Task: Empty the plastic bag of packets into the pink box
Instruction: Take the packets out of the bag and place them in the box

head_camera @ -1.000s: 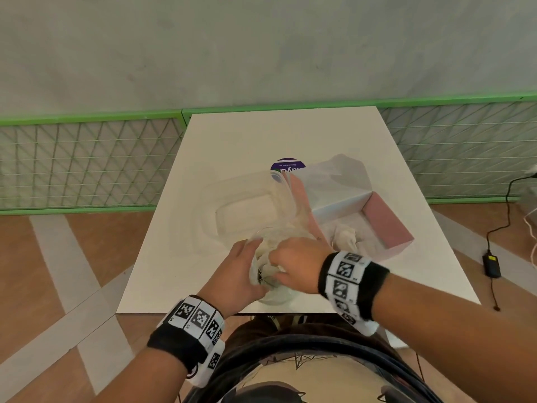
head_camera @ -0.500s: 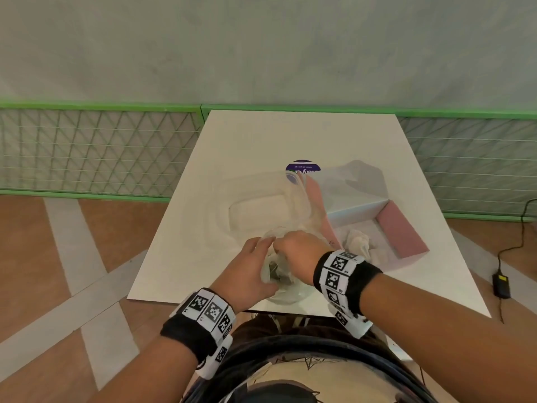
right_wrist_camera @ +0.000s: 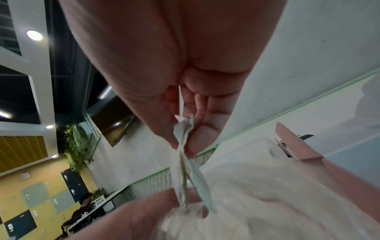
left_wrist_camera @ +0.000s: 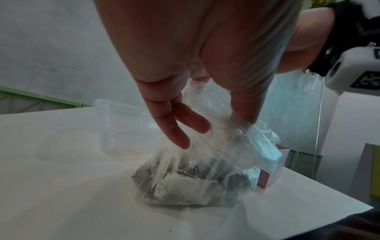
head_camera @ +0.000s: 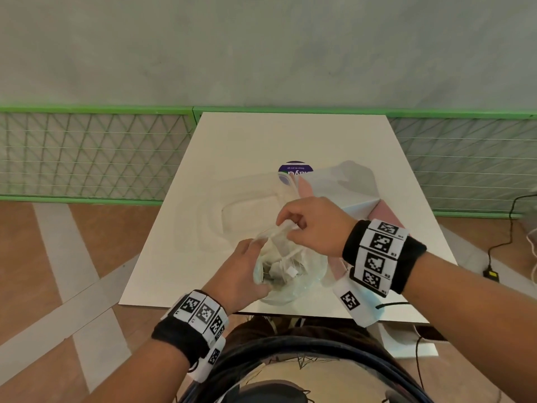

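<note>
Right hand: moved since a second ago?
Yes. The right hand has lifted up and away from the table's near edge, pulling the plastic bag's twisted top; the left hand steadies it.

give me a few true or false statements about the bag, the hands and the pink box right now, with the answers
1. The right hand pinches the twisted top of the plastic bag. True.
2. The bag hangs in the air over the pink box. False: its bottom rests on the white table, at the near edge.
3. The left hand holds the bag's side. True.
4. The bag is already empty. False: the packets are still inside it.
5. The clear plastic container stands on the pink box. False: it stands on the table beside the box.
</note>
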Available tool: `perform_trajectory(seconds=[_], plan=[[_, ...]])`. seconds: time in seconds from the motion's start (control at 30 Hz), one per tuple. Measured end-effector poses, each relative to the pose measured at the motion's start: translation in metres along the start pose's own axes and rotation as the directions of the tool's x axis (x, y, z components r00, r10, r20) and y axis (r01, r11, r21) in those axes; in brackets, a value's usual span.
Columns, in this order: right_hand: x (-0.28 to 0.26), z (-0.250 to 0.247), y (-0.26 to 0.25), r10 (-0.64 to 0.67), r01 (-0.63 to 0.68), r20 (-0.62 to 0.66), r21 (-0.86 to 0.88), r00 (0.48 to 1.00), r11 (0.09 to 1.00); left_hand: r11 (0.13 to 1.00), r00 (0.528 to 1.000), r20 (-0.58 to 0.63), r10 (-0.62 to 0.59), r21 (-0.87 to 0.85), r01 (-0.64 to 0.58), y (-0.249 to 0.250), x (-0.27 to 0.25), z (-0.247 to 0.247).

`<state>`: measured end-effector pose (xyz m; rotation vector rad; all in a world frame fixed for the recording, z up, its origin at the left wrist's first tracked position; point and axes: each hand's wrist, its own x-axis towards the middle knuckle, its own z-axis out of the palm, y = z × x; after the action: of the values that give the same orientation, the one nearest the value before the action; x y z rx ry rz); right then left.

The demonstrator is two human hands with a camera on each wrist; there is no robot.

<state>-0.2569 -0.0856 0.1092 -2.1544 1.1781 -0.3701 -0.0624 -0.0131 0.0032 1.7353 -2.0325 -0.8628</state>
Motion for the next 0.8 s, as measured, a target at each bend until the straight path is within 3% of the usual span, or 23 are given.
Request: perform_trajectory(seconds=[0.33,0.43,0.53,0.63,0.8], plan=[[-0.020,-0.073,0.002,0.049,0.043,-0.285,0.307,0.957,0.951,1.000,1.000,0.027,-0.005,0.019,0.004,0.002,0.001,0.000],[-0.024,-0.092,0.025,0.086,-0.022,-0.320,0.198,0.943,0.980,1.000,1.000,0.023,-0.005,0.028,0.004,0.002,0.001,-0.001],[-0.029,-0.091,0.056,0.161,-0.187,-0.300,-0.060,0.940,0.981,1.000,1.000,0.019,0.010,0.021,-0.010,0.002,0.001,-0.003],[-0.031,-0.071,0.087,0.261,-0.323,-0.244,-0.264,0.934,0.909,1.000,1.000,0.020,0.011,0.011,-0.011,0.003,0.001,-0.004],[-0.029,-0.036,0.124,0.475,-0.478,-0.108,-0.378,0.873,0.793,1.000,1.000,0.030,0.009,0.003,-0.009,0.002,-0.002,-0.004]])
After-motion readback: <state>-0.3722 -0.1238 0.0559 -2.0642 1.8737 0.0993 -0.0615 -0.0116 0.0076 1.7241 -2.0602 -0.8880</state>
